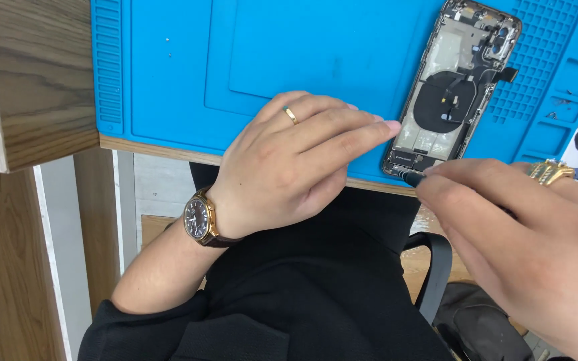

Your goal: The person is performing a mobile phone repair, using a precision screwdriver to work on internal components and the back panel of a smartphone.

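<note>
The right hand pinches a dark screwdriver, tip at the bottom edge of the opened phone; the left hand rests open, fingertips steadying the phone at its 9 o'clock. The phone's screen is already off and its internals are still seated; it lies at 2 o'clock on the blue mat covering the surface.

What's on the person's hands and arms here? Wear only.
Left hand: thin gold ring and, at the wrist, a gold-cased watch with dark dial and brown strap. Black sleeve pushed up toward the elbow. Right hand: chunky gold ring; its sleeve is out of view.
</note>
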